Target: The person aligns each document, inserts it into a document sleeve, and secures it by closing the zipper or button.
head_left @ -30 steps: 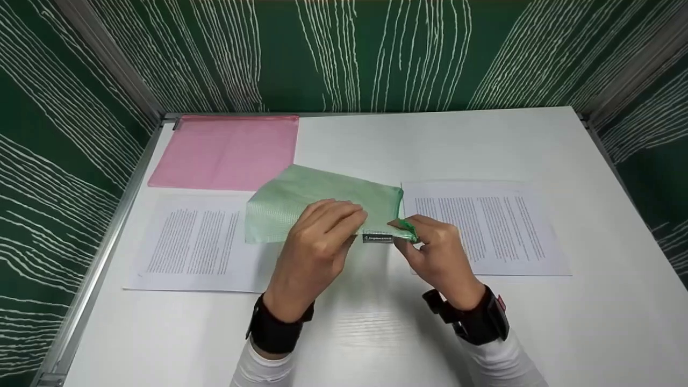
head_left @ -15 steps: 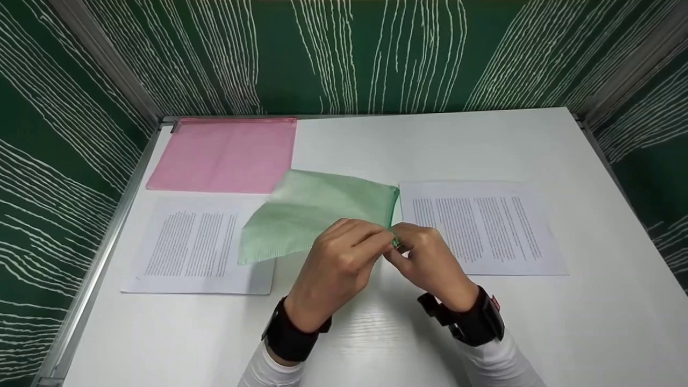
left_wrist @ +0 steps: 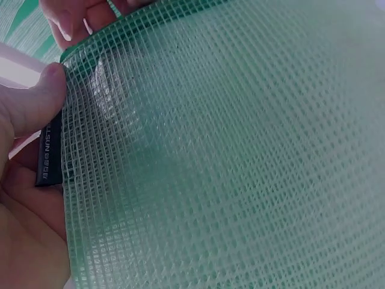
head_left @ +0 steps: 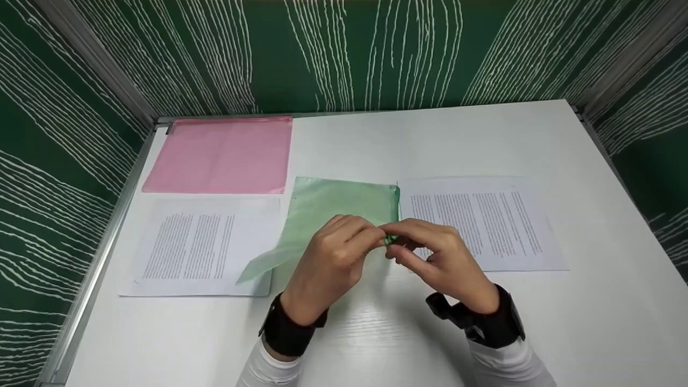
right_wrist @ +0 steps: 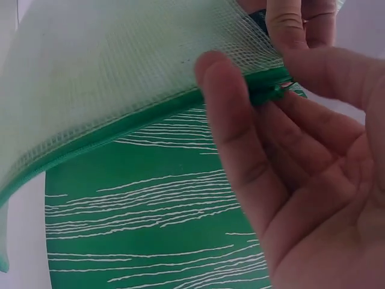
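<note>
A green mesh zip pouch (head_left: 344, 201) is held up over the middle of the table. My left hand (head_left: 336, 250) pinches its edge near the corner, with the thumb beside a small black label (left_wrist: 50, 150) in the left wrist view. My right hand (head_left: 443, 250) is at the same corner, thumb and fingers round the end of the green zipper (right_wrist: 150, 117). In the right wrist view one finger lies across the zipper edge, and the small green zipper pull (right_wrist: 280, 91) shows between the fingers. The pouch's free end droops toward the left.
A pink zip pouch (head_left: 220, 156) lies flat at the back left of the white table (head_left: 473, 140). Printed sheets lie left (head_left: 188, 247) and right (head_left: 484, 226); the green pouch overlaps the left one. Green walls with white lines (head_left: 290, 59) enclose the table.
My left hand has slid right along the pouch edge to the zipper corner, close to my right hand. The pouch has turned, its free left end sinking. The right hand's fingers have spread slightly.
</note>
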`<state>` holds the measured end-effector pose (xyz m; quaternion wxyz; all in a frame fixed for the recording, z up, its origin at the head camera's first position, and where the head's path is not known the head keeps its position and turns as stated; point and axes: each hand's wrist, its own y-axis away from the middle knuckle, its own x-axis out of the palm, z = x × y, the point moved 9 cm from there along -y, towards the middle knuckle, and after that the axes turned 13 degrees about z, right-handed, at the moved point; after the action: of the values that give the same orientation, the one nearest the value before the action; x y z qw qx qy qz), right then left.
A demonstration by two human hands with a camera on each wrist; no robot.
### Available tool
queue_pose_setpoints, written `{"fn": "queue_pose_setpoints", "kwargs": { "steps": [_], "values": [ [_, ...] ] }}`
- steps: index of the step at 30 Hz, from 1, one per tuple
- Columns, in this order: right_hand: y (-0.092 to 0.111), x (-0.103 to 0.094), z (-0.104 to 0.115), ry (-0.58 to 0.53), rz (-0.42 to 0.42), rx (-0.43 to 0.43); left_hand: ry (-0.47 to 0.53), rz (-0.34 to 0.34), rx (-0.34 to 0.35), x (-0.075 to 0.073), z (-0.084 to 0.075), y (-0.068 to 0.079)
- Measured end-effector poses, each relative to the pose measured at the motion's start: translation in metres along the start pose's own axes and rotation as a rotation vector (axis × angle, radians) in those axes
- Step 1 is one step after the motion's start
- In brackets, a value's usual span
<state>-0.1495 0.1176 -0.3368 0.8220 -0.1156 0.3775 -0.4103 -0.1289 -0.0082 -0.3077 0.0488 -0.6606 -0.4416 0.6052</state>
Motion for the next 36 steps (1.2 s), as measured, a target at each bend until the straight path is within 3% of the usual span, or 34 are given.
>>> {"fn": "queue_pose_setpoints", "kwargs": {
  "steps": [10,16,20,24,30,36],
  "values": [
    [0.0,-0.001,0.002,0.021,-0.14,-0.058,0.047,0.043,-0.031,0.002,0.005,0.0],
    [0.001,-0.002,0.015,0.195,-0.21,-0.195,0.041,0.019,-0.041,-0.001,0.005,0.002],
    [0.002,-0.005,0.022,0.299,-0.249,-0.231,0.027,0.019,-0.047,-0.003,0.006,0.004],
    [0.002,-0.007,0.02,0.264,-0.244,-0.198,0.009,0.029,-0.055,-0.004,0.007,0.005],
    [0.0,-0.002,0.008,0.126,-0.16,-0.071,-0.011,0.025,-0.054,-0.005,0.005,0.005],
    [-0.002,0.003,0.001,0.018,-0.077,-0.006,-0.038,0.007,-0.04,-0.006,0.001,0.004]
  ]
}}
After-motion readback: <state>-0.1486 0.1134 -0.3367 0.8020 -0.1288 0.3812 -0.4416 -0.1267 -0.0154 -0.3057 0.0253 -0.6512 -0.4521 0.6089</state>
